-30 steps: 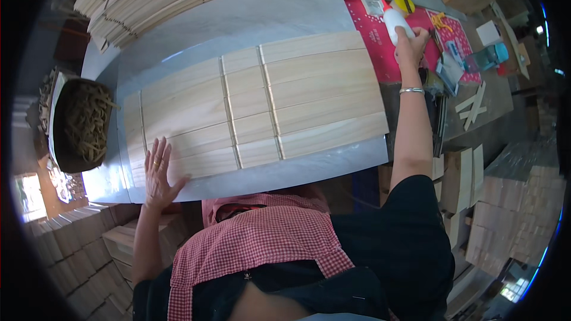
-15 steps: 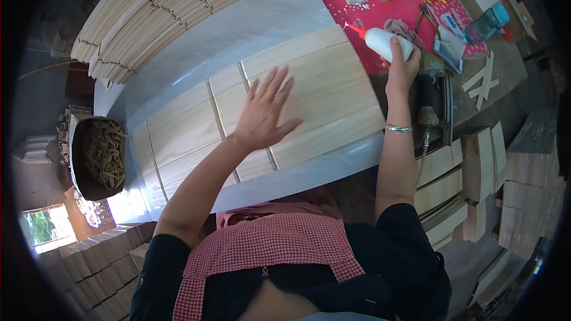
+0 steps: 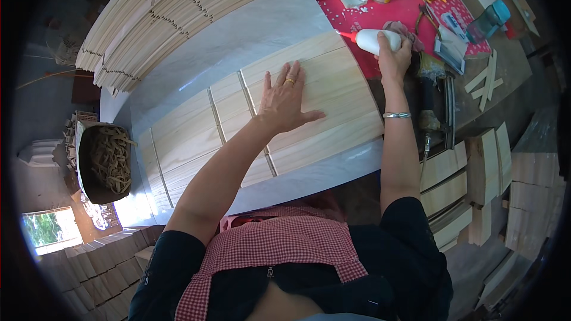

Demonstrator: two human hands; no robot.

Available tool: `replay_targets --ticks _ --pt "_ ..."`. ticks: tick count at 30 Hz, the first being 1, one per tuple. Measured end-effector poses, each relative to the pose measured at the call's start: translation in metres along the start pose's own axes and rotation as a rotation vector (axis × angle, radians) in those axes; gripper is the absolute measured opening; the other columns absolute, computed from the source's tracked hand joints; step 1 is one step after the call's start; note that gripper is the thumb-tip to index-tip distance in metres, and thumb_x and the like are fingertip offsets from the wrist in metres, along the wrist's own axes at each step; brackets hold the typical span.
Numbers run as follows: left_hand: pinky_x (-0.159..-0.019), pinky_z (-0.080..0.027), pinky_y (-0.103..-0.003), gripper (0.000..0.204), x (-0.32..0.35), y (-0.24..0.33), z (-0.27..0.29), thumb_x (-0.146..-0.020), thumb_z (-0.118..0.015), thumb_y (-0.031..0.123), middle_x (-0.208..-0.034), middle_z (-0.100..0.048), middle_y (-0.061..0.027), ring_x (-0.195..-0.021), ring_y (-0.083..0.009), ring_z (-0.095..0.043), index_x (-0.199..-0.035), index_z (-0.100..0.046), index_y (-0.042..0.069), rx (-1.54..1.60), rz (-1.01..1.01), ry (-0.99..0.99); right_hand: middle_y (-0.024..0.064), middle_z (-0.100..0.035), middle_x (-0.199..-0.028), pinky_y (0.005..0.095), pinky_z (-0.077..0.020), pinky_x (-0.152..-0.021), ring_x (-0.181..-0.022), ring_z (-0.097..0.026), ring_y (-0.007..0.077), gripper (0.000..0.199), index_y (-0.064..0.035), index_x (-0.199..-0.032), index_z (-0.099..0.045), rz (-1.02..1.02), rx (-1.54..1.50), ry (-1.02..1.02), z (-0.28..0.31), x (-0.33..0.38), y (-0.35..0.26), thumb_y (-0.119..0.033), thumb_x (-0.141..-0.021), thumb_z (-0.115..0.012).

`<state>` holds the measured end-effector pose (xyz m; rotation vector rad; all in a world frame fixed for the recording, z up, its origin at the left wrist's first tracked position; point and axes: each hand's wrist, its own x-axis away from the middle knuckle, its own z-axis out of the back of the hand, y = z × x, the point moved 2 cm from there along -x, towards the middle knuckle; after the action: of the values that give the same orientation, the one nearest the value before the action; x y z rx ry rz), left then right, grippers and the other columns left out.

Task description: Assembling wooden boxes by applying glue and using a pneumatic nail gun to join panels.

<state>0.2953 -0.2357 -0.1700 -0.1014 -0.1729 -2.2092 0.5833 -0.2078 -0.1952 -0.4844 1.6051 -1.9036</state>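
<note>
At the near edge of the pale grey table (image 3: 333,175), a person in a red-checked apron leans over a row of pale wooden slat panels (image 3: 321,104) laid side by side. Their left hand (image 3: 285,101), a gold ring on one finger, lies flat with fingers spread on the rightmost panel, much where it rested half a second ago, though a second back it pressed the far-left end of the row. Their right hand (image 3: 394,59), bracelet at the wrist, has its grip closed round a white plastic glue bottle with a red nozzle (image 3: 372,40), lying sideways over the red mat (image 3: 398,9), nozzle just beyond the panel's far corner; a second ago it was held farther off. Left of the table, a dark tub (image 3: 89,166) holds tan rubber bands (image 3: 113,160). Beyond, bundled curved wooden slats (image 3: 178,12) are stacked.
</note>
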Motion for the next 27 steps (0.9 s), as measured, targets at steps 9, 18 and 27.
replay_targets --ticks 9,18,27 --pt "-0.123 -0.016 -0.061 0.115 0.0 0.003 0.001 -0.08 -0.064 0.077 -0.167 -0.022 -0.0186 -0.156 -0.0339 -0.015 -0.157 -0.028 -0.001 -0.031 0.023 -0.058 0.0224 -0.067 -0.104 0.0439 -0.0541 -0.084 -0.087 -0.067 0.0371 0.049 0.0039 -0.114 -0.057 0.043 0.135 0.003 0.038 0.02 -0.012 -0.031 -0.084 -0.075" --pt "-0.121 -0.017 -0.064 0.114 0.004 0.006 -0.001 -0.079 -0.068 0.073 -0.165 -0.023 -0.0229 -0.155 -0.0384 -0.017 -0.154 -0.032 -0.005 -0.004 0.012 -0.024 0.0219 -0.068 -0.102 0.0426 -0.0543 -0.081 -0.086 -0.067 0.0356 0.046 0.0043 -0.111 -0.06 0.067 0.178 -0.008 0.083 0.046 -0.018 -0.029 -0.084 -0.075" --pt "-0.12 -0.016 -0.065 0.108 0.055 0.082 0.004 -0.083 -0.066 0.07 -0.165 -0.021 -0.024 -0.155 -0.0398 -0.016 -0.153 -0.032 -0.006 -0.008 -0.25 -0.07 0.0208 -0.068 -0.102 0.0407 -0.0538 -0.08 -0.087 -0.066 0.0333 0.047 0.0041 -0.114 -0.06 0.032 0.216 0.01 0.131 0.071 -0.016 -0.028 -0.084 -0.075"
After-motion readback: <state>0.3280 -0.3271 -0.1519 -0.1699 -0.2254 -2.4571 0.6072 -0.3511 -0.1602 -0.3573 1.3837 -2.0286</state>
